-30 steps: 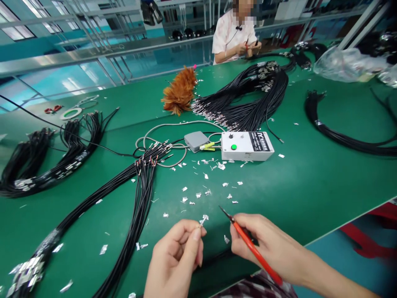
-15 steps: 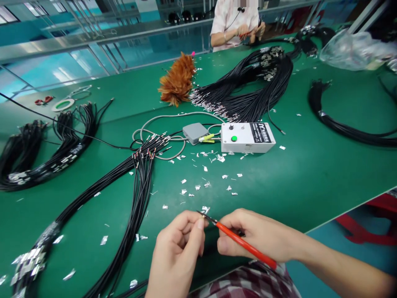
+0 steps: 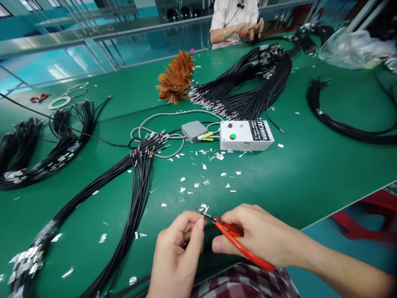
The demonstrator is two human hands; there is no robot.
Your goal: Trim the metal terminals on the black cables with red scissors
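Observation:
My left hand (image 3: 182, 244) is closed in a pinch, thumb against forefinger, on a cable end whose tiny bare tip just shows. The rest of that cable is hidden by the hand. In my right hand (image 3: 251, 236) are red-handled wire cutters (image 3: 242, 247), with their dark jaws at the left fingertips, touching or very near the cable tip. Black cables (image 3: 133, 287) pass under my left wrist. Left of the hands, a taped bundle of black cables (image 3: 89, 186) lies with stripped ends fanned out, beside a looped branch (image 3: 136, 194).
Foil scraps (image 3: 204, 182) litter the green table (image 3: 310, 178). Beyond stand a white control box (image 3: 246, 135), a grey pedal (image 3: 194, 131), a feather duster (image 3: 176, 76) and a large cable coil (image 3: 248, 82). A co-worker (image 3: 235, 25) sits across; a plastic bag (image 3: 350, 47) lies at back right.
The cutters' handles have spread apart, so both now show, and my right thumb has shifted slightly left. My left hand keeps its pinch. The view has tilted slightly.

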